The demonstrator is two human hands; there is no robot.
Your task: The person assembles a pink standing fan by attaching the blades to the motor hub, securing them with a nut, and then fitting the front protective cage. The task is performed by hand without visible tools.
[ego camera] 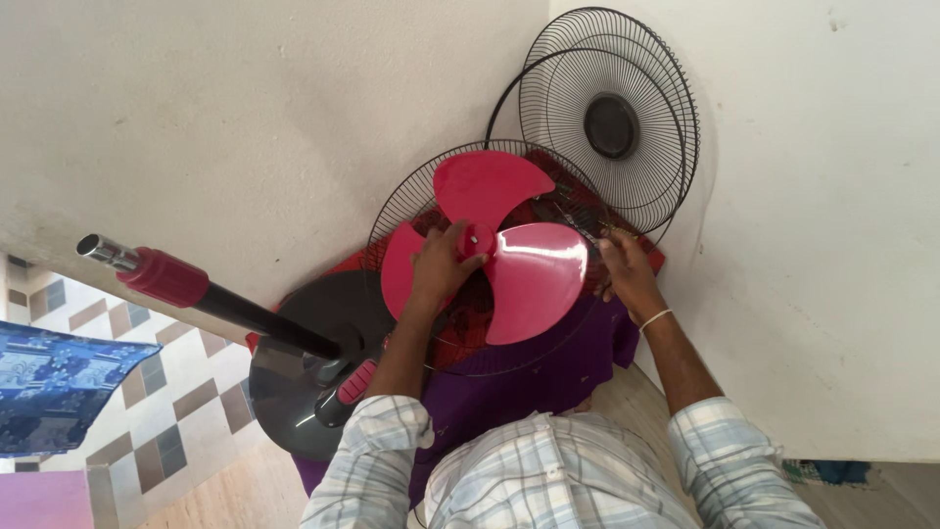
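A pink three-bladed fan blade sits on a black wire rear guard. My left hand is closed around the blade's pink hub. My right hand rests at the right rim of the guard, behind the right blade; its fingers are partly hidden and I cannot tell if they grip the wire. The fan head lies on a purple cloth.
The black front guard leans in the wall corner. A grey round fan base with a black pole and pink collar juts to the left. A blue patterned cloth is at far left over a tiled floor.
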